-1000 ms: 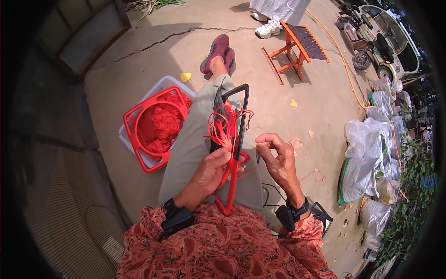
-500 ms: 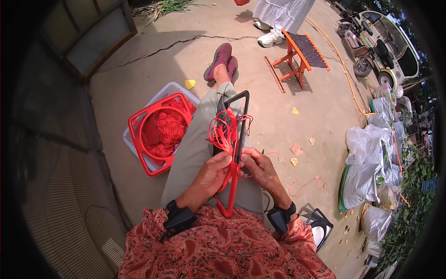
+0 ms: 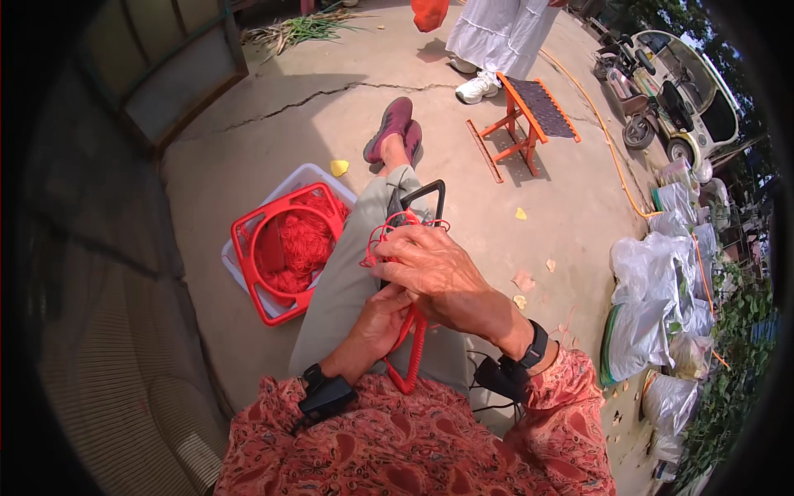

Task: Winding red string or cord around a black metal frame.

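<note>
Over my lap, my left hand (image 3: 379,324) pinches a red cord braid at its upper end. The finished-looking braided part (image 3: 409,376) hangs below in a loop toward my shirt. My right hand (image 3: 447,277) reaches across above the left, its fingers curled over the loose red cords (image 3: 374,248) that spread from the braid. Its palm side and thumb are hidden. Just beyond the hands, a black frame (image 3: 437,194) lies along my grey trouser legs, its lower part covered by the hands.
A white basket (image 3: 306,175) with a red plastic frame (image 3: 248,269) and red cord (image 3: 308,248) stands left of my legs. Ahead are an orange folding stool (image 3: 529,120) and a person in white trousers (image 3: 496,37). White sacks (image 3: 645,322) line the right side.
My right hand has moved up and left from beside the braid, over the loose cords. The left hand has stayed near the braid. The person ahead shows more, with a red-orange item.
</note>
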